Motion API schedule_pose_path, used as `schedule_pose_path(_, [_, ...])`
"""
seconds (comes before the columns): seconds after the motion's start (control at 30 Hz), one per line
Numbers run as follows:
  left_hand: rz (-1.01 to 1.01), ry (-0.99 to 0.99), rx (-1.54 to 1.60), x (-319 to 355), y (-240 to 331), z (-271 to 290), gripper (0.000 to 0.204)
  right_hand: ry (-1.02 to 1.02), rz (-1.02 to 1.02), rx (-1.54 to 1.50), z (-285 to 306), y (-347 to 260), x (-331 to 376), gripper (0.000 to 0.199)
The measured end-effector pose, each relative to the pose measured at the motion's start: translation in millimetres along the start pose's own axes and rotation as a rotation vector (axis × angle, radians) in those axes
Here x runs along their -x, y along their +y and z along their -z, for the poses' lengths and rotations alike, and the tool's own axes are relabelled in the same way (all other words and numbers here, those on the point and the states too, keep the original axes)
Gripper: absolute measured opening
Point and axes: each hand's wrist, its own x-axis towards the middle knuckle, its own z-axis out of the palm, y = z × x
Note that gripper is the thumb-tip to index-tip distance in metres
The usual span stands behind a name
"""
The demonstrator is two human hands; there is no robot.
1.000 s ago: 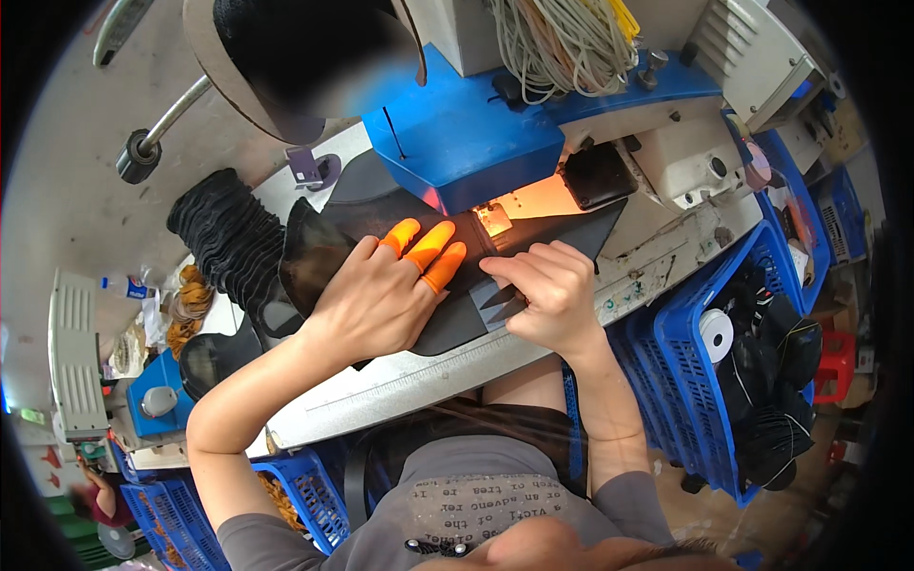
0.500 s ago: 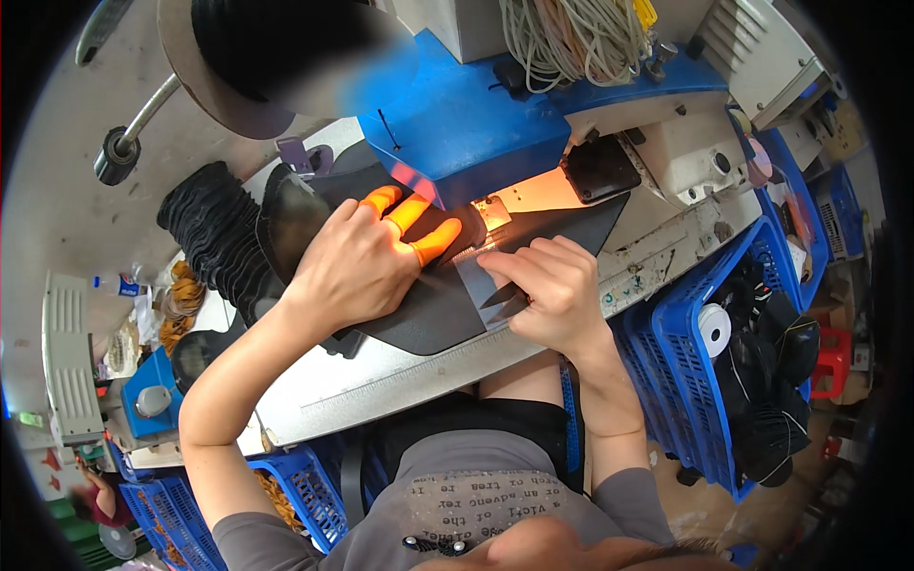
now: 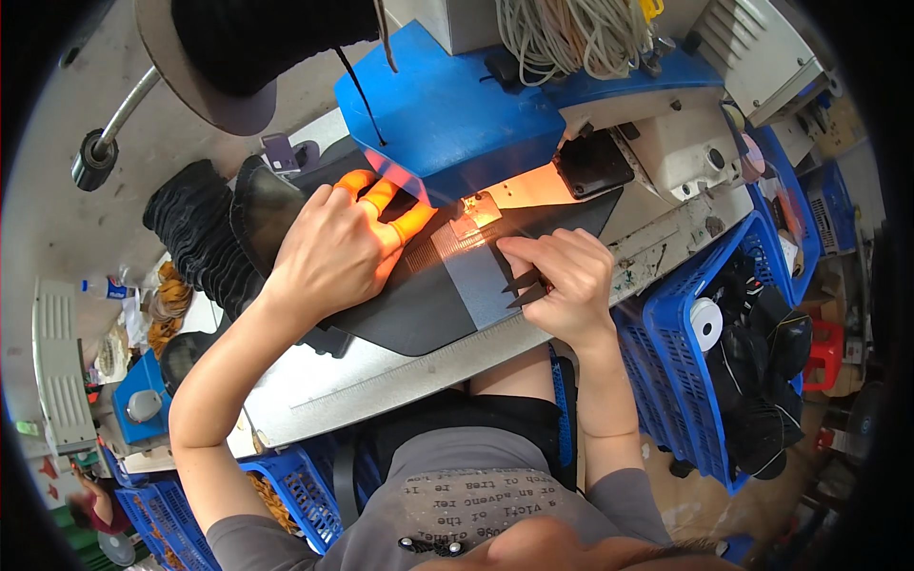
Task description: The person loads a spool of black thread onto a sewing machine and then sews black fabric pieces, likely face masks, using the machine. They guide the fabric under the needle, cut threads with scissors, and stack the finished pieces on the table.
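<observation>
Orange finger covers sit on several fingertips of my left hand [image 3: 328,246]. That hand lies with its fingers spread on a black flat sheet piece [image 3: 405,319], beside the blue sewing machine head [image 3: 452,119]. My right hand [image 3: 571,285] is closed around dark pointed thread snips [image 3: 526,288], blades toward the left. Its thumb and index finger are at the edge of a smooth grey plate [image 3: 481,285] in the machine bed; whether they also pinch material I cannot tell. Orange light falls on the needle area [image 3: 476,214], partly covered by the machine head.
A stack of black curved pieces [image 3: 190,243] stands left of the machine. A large black thread spool [image 3: 267,38] hangs at the upper left. A dark phone-like slab [image 3: 595,167] lies on the bed. Blue baskets [image 3: 685,333] with black pieces stand at the right.
My left hand has shifted left, away from the needle area, and more of the grey plate shows between the hands. The right hand keeps hold of the snips. The view has shifted slightly.
</observation>
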Motion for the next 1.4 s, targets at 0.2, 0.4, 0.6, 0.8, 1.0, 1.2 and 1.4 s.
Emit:
schedule_pose_path(0.2, [0.159,-0.056,-0.098,-1,26,4,0.047,-0.007,0.002,-0.006,-1,2,0,0.034])
schedule_pose_path(0.4, [0.366,-0.081,-0.186,-8,64,3,0.020,0.005,0.005,-0.020,-3,3,1,0.033])
schedule_pose_path(0.6, [0.508,0.159,-0.270,-22,95,-5,0.016,0.039,0.002,-0.012,-5,3,2,0.033])
schedule_pose_path(0.8, [0.580,0.045,-0.272,-29,93,-6,0.026,-0.145,-0.143,-0.082,10,-6,-1,0.030])
schedule_pose_path(1.0, [0.587,0.066,-0.283,-16,90,-5,0.030,-0.262,-0.167,-0.044,26,-18,-9,0.032])
schedule_pose_path(1.2, [0.595,0.122,-0.226,-6,100,-4,0.035,-0.299,-0.039,0.338,15,-32,-19,0.028])
schedule_pose_path(1.4, [0.611,0.138,-0.208,-4,105,-7,0.036,-0.300,-0.049,0.395,-6,-27,-23,0.017])
